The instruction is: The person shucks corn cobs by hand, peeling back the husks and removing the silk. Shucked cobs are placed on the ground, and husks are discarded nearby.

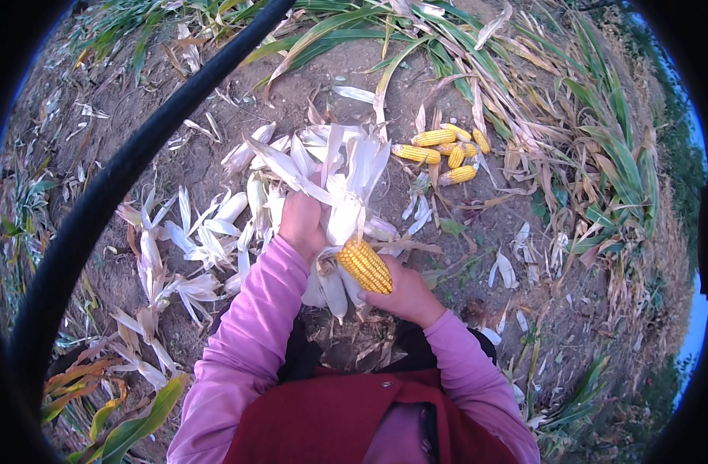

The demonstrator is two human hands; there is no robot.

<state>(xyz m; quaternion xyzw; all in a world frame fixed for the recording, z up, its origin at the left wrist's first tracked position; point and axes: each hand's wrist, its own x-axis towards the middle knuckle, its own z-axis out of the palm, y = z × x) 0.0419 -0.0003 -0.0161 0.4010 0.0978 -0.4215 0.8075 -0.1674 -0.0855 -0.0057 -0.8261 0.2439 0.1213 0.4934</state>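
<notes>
A yellow ear of corn point(364, 267) is held in front of me, its kernels bare and its pale husk point(354, 197) peeled back toward the far end. My right hand point(405, 290) grips the near end of the cob. Around the peeled husk and the far end is my left hand point(303, 223), its fingers mostly hidden behind the leaves. Beneath and beyond my hands lies a pile of ears in pale husks point(258, 197). Several husked yellow ears point(435, 138) rest together on the soil, to the right beyond my hands.
Empty husks point(151, 261) litter the dirt ground point(354, 64) at left. Cut corn stalks with green and dry leaves point(522, 110) curve along the far and right sides. A dark strap or cable point(116, 151) crosses the left of the view.
</notes>
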